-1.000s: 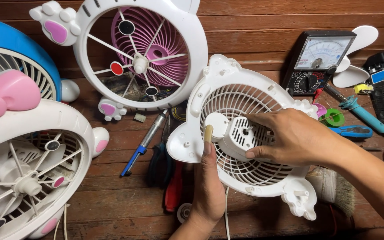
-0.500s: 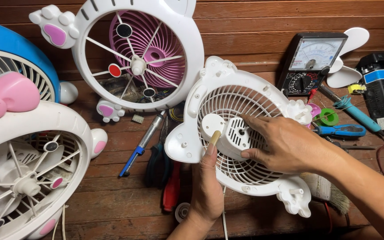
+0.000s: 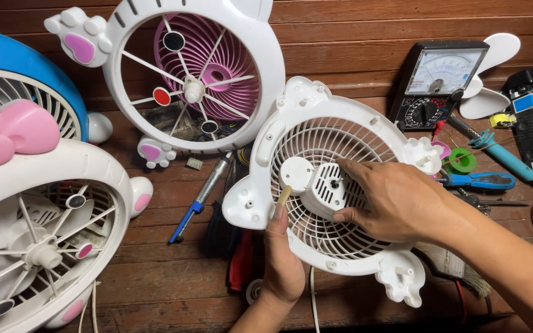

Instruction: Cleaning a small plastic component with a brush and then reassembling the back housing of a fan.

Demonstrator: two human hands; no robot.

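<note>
My left hand (image 3: 282, 265) props the white fan grille (image 3: 334, 179) up from below at desk centre, fingers closed on its rim, so my right hand (image 3: 396, 200) can clasp the motor housing (image 3: 328, 191).

I hold the white fan grille (image 3: 334, 185) tilted above the wooden table, its round slatted face with paw-shaped feet toward me, the small vented white motor housing (image 3: 327, 190) sitting at its centre.

your one head camera looks steeply down, close over the wooden tabletop (image 3: 365, 37) and your two hands.
</note>
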